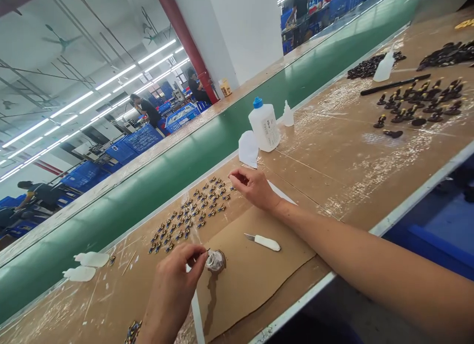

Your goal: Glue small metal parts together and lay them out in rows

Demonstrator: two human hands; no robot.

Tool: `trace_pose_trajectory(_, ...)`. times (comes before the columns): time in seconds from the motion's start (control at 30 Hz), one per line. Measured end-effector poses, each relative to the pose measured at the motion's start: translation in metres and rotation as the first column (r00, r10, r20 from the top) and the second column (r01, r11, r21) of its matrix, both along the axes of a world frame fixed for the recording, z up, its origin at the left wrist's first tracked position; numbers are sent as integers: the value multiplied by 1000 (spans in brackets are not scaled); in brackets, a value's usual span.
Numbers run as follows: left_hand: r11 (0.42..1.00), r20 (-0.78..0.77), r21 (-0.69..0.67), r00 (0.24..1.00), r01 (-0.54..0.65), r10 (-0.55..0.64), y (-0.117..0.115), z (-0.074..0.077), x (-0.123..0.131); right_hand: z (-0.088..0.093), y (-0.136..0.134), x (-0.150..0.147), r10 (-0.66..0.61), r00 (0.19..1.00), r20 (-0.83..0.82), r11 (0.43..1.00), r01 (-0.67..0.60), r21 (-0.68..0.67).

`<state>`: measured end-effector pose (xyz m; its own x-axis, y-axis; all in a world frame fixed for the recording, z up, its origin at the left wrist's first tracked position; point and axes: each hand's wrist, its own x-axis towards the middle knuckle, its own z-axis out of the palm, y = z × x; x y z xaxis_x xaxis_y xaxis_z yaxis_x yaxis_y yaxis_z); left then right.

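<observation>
My left hand (179, 277) is closed in a pinch beside a small glass jar (216, 261) with whitish residue. A thin dark tip shows at its fingertips, too little to name. The jar stands on a brown cardboard sheet (255, 275), a dark wet streak running from it. My right hand (255, 188) hovers over the cardboard's far edge with its fingers curled together; what they hold, if anything, is hidden. Close to its fingertips are rows of small blue-and-yellow figures (190, 213). A white-handled knife (267, 242) lies on the cardboard between the hands.
Beyond the right hand stand a white bottle with a blue cap (264, 126) and a small squeeze bottle (288, 114). Dark figure parts (418, 104) and a black stick (394, 85) lie at right. Two flat-lying bottles (79, 273) are at left. A green conveyor belt (148, 198) runs behind.
</observation>
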<state>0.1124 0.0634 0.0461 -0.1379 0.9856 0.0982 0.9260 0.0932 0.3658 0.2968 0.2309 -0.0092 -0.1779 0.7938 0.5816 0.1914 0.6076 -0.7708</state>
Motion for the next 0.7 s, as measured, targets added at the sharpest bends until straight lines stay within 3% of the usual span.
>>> trace_pose_trajectory(0.23, 998, -51, -58, 999, -8, 6, 4, -1, -2, 3, -1, 1, 4, 1000, -21, 1000, -4, 3)
trace_pose_trajectory(0.7, 999, -22, -44, 1000, 8, -9, 3, -4, 1, 6, -1, 2, -18, 999, -45, 999, 19, 28)
